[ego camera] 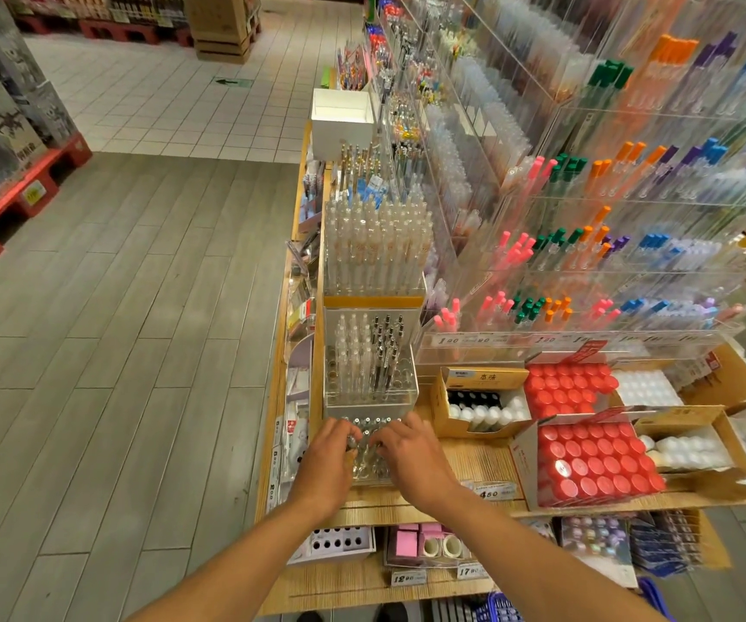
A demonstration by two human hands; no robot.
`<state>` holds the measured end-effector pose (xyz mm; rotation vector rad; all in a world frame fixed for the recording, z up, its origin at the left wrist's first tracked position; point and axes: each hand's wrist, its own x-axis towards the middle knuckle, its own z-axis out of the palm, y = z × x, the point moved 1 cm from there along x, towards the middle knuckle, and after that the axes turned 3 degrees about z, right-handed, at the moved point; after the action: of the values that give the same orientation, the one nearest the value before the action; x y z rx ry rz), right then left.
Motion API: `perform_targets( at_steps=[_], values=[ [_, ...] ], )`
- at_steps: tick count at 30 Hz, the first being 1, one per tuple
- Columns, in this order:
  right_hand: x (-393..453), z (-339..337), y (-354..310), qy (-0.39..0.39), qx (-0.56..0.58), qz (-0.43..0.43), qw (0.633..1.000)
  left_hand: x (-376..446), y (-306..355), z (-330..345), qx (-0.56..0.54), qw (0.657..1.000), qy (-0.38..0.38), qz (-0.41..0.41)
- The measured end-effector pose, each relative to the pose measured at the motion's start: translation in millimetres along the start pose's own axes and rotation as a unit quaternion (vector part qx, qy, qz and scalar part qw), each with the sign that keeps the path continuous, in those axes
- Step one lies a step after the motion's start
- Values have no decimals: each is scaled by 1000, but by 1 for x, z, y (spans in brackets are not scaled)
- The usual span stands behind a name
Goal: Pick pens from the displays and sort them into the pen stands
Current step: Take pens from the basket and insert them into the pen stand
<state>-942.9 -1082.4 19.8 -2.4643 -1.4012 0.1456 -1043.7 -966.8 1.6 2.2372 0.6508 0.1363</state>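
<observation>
The nearest clear pen stand [369, 460] sits at the near edge of the wooden shelf [474, 462], and both hands are on top of it, hiding most of its pens [367, 425]; only a few silver tips show between and just beyond the fingers. The left hand [324, 460] has its fingers curled down over the left side of the stand, seemingly around pen tops, though what exactly it grips is covered by the knuckles. The right hand [409, 455] lies over the right side with fingers bent downward onto the pens; whether it pinches one cannot be told. Just beyond stands a taller acrylic stand [370, 365] with clear and dark pens upright in it and some holes unfilled, and farther still a block of pale pens [378, 244] packed tightly. To the right, tiered clear displays [586, 244] carry rows of pink, green, orange, purple and blue capped pens, blurring toward the far right edge. Near right, open cartons hold red-capped bottles [591, 460] and white-capped ones [483, 413]. Price tags [494, 492] along the shelf edge are only partly legible. The lower shelf's goods are cut off by the arms.
</observation>
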Motion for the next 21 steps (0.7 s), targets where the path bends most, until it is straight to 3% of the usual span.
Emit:
perform_targets(
  at_steps=[6, 14, 21],
  values=[
    [1, 4, 0, -5, -14, -2, 1000, 0, -2, 5, 16, 999, 18, 29],
    [-3, 9, 1, 78, -22, -59, 995, -8, -1, 7, -11, 998, 59, 32],
    [-4, 13, 3, 75, -37, -48, 995, -2, -2, 9, 45, 998, 8, 40]
  ],
)
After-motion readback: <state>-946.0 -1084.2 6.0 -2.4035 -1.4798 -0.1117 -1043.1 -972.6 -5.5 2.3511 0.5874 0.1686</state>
